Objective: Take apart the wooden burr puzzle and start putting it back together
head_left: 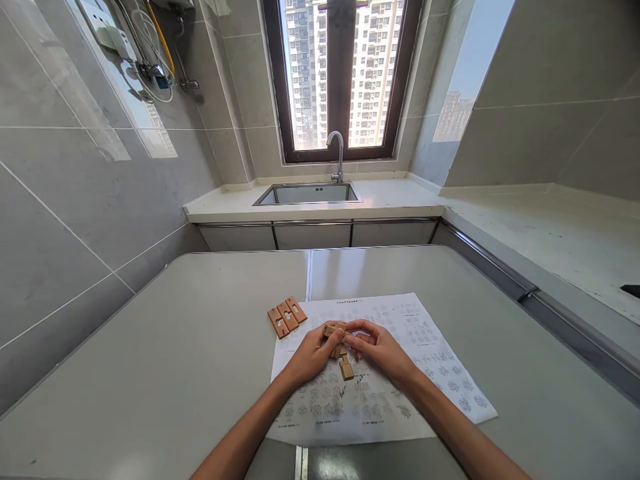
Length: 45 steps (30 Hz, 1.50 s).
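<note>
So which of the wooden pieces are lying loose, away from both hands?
The three notched wooden pieces lying side by side at the sheet's upper left corner. The others are clustered between the left hand and right hand.

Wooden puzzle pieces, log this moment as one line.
hands: left hand and right hand grip joined wooden pieces | three loose pieces beside printed sheet | table

Light tan notched wooden puzzle blocks (287,317) lie at eleven o'clock of the white paper sheet printed with rows of small grey diagrams (440,373). The smooth table top (150,373) is pale grey; the glossy wall tiles (60,220) are grey.
</note>
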{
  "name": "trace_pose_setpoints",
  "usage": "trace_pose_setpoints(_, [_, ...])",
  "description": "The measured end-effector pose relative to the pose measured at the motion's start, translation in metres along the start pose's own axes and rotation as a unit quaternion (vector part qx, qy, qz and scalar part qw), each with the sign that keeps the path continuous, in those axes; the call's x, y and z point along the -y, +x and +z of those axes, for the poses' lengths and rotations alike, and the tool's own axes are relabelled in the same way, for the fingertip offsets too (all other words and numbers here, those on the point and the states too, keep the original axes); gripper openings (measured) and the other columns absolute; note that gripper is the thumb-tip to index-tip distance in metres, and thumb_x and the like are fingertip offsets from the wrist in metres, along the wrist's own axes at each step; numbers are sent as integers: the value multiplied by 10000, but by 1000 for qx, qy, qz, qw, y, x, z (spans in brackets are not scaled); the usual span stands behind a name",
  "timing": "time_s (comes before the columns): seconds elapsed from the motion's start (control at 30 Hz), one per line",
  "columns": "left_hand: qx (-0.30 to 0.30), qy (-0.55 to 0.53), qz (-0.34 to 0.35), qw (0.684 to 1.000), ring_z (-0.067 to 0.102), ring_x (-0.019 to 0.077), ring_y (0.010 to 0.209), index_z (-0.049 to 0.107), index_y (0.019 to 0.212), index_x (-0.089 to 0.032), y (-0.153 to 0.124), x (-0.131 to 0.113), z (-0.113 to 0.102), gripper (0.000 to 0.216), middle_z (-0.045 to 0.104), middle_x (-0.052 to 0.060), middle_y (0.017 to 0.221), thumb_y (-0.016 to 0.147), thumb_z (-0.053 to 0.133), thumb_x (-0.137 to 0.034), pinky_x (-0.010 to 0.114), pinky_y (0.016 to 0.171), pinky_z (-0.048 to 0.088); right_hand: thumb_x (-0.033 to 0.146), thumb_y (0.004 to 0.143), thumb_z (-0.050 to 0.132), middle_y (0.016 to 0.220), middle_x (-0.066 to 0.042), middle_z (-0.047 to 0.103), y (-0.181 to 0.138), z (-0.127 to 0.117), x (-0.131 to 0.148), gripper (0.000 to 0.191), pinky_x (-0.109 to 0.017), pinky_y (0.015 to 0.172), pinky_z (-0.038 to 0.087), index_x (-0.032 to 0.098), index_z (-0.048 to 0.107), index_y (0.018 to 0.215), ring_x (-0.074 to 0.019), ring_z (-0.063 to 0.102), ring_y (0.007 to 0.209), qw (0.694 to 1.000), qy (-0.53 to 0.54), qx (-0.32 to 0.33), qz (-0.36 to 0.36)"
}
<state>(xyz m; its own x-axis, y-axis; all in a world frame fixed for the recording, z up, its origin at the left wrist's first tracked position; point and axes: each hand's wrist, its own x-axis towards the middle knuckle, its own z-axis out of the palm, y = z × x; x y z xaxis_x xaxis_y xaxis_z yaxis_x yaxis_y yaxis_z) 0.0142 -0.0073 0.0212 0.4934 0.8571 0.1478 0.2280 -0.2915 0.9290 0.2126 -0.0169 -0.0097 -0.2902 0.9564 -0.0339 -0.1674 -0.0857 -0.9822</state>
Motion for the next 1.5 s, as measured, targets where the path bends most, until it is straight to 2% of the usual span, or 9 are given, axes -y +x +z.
trace_pose_setpoints(0.1, [-10,15,-1,1000,645,258,1155,650,1322,-207,-2,-1,-1,405,700,84,1283,1031,524,-460,391,1050,485,515,826,818,759,14,667,0,0,1,410,-314,715,476,200,712,1066,-152,582,664,999,29,-15,-2])
trace_pose_setpoints(0.23, [-15,42,-4,999,632,269,1146,514,1465,-264,-5,-1,-2,675,665,74,1340,860,775,-411,410,1037,491,496,783,860,772,-2,663,0,-3,2,421,-313,715,502,193,709,1033,-168,608,706,993,111,-23,24])
trace_pose_setpoints(0.33, [-11,34,4,999,625,274,1157,502,1476,-271,-5,1,-1,764,661,79,1344,804,838,-409,412,1036,489,464,770,880,790,-2,666,0,-5,5,414,-310,734,505,198,713,1039,-164,612,718,987,154,-6,39])
trace_pose_setpoints(0.47, [-26,3,16,1000,621,282,1166,563,1404,-254,-3,6,-1,715,669,88,1317,781,866,-430,404,1036,489,501,834,819,840,-19,679,-2,-3,9,358,-309,737,498,195,727,996,-168,614,743,986,153,41,44])
trace_pose_setpoints(0.6, [-27,-6,14,1000,625,275,1134,568,1394,-245,-2,9,-2,717,681,89,1273,768,881,-401,395,1021,493,582,891,726,797,-17,648,-4,0,9,405,-297,652,472,178,696,896,-158,573,676,988,124,78,50])
trace_pose_setpoints(0.77, [-8,-29,8,1000,626,265,1139,555,1396,-246,-1,9,-2,693,688,77,1252,793,861,-400,383,1031,483,638,914,641,656,33,521,-5,7,10,454,-288,576,421,211,592,769,-142,479,565,992,102,68,33])
trace_pose_setpoints(0.93, [18,-46,25,998,625,261,1146,569,1358,-248,-3,7,-2,657,675,64,1236,783,864,-368,373,1039,478,614,932,570,518,61,382,-7,8,10,526,-267,507,326,232,443,593,-109,331,472,982,136,110,67])
trace_pose_setpoints(1.2, [9,37,32,999,619,248,1075,562,1357,-276,-6,-3,-2,704,657,49,1252,732,883,-237,384,1000,491,585,927,545,449,122,275,1,-10,-4,510,-207,316,140,252,333,604,-50,149,324,934,251,207,147])
trace_pose_setpoints(1.5, [17,33,42,998,623,261,1112,553,1369,-291,-4,-1,-1,704,666,46,1262,748,885,-288,411,1029,486,656,964,499,396,123,290,2,-12,-4,591,-174,275,124,250,303,582,-37,143,284,934,254,207,141])
